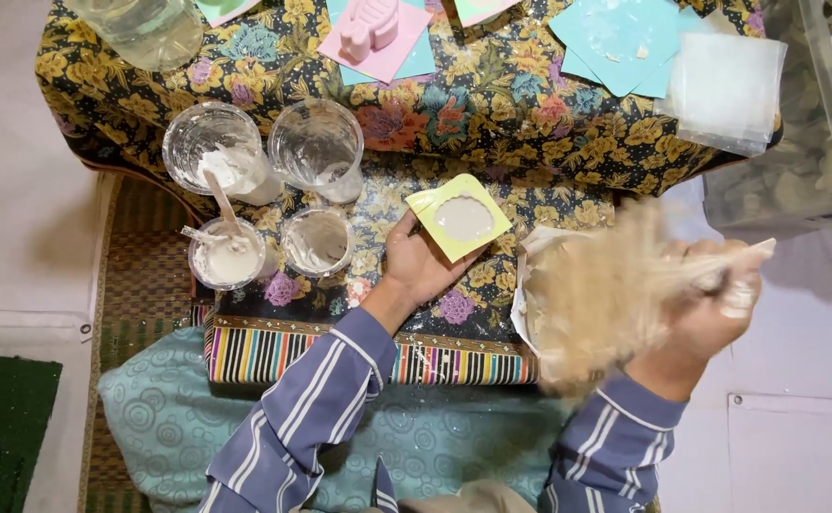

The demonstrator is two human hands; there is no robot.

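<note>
left hand [423,261] flat, open, steadying yellow mould [459,220] frame centre; right hand [710,304] blurred, gripping stick [720,266]; keep mould level.

Four clear plastic cups [262,186] smeared with white paste stand at centre left; one yellow-green square mould [460,217] lies mid-frame; one pink mould [370,28] at top centre; two striped sleeves [313,408] along the bottom; one clear bin [815,114] at upper right.

Cups [266,199] left of mould [460,218]
</note>
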